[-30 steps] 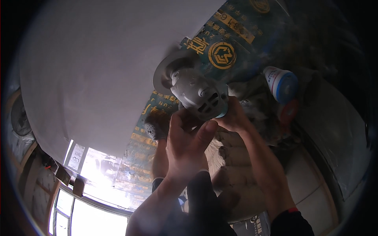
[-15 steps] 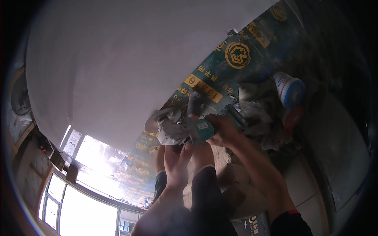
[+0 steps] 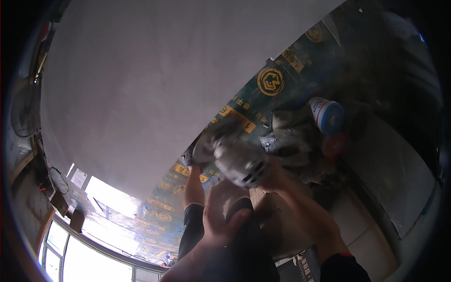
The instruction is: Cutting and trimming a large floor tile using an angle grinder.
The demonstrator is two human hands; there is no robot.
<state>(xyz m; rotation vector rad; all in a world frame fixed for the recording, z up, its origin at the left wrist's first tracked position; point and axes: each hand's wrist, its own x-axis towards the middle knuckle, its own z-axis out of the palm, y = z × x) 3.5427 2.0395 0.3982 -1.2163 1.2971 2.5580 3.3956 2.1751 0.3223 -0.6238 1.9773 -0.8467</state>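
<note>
My right hand (image 3: 274, 179) is wrapped around the body of an angle grinder (image 3: 240, 162), blurred by motion. The grinder's round disc (image 3: 203, 148) points left, close to the lower right edge of a large pale grey panel (image 3: 155, 84). Just below the grinder, in front of my knees, my left hand (image 3: 224, 209) is empty, with its thumb apart from the fingers. Its fingertips lie near the tool's underside and are partly hard to make out.
Under the panel runs a green board (image 3: 256, 101) with yellow print. A white tub with a blue end (image 3: 329, 115) lies at right beside crumpled plastic (image 3: 279, 141) and a red round thing (image 3: 334, 144). My sandalled foot (image 3: 188, 157) rests by the panel's edge. Bright windows (image 3: 94, 258) stand lower left.
My left hand has come off the grinder and drawn back toward me. The grinder has swung and turned in my right hand, its body shifting right. The whole view has shifted a little.
</note>
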